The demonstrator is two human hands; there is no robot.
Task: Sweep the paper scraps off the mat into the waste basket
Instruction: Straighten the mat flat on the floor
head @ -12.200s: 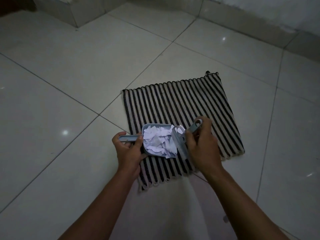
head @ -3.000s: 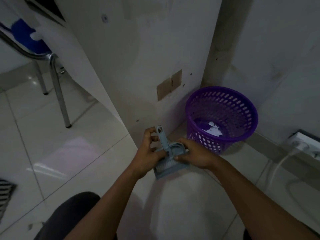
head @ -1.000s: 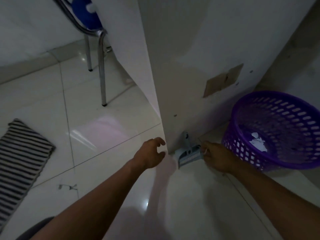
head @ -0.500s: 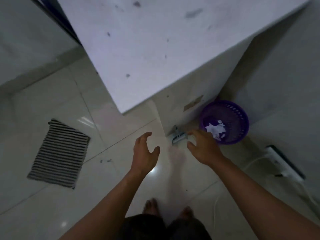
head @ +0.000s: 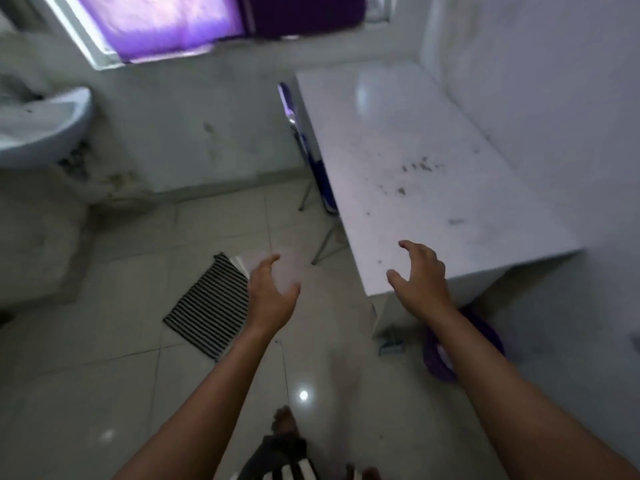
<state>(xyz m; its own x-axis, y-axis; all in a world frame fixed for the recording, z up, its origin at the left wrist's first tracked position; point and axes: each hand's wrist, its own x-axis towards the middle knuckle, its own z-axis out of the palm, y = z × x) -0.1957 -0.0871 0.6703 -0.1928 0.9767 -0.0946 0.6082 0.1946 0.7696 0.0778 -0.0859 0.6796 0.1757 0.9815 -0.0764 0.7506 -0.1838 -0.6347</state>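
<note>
At your far left a white sink [head: 41, 126] hangs on a stained wall, with a purple-curtained window [head: 166, 26] above and to its right. The striped mat [head: 207, 313] lies flat on the tiled floor [head: 104, 341], and I see no paper on it, which suggests the sweeping is done. Your left hand [head: 273, 299] hangs in the air just right of the mat, its fingers [head: 268, 265] loosely spread and holding nothing. A blue chair [head: 322, 178] is tucked against the near edge of the white surface [head: 433, 168], whose top is dull and speckled with dark crumbs. Your right hand [head: 420, 275] hovers over that surface's near corner, fingers [head: 408, 247] spread and empty too. Both hands being free fits a tool parked out of the way. Low at the foot of the surface is a blurred grey-blue shape, probably the dustpan [head: 391, 346]. The purple waste basket [head: 440, 355] sits on the floor just right of it, under the surface's end and half hidden by your right forearm. A pale patch inside it may be the scraps.
</note>
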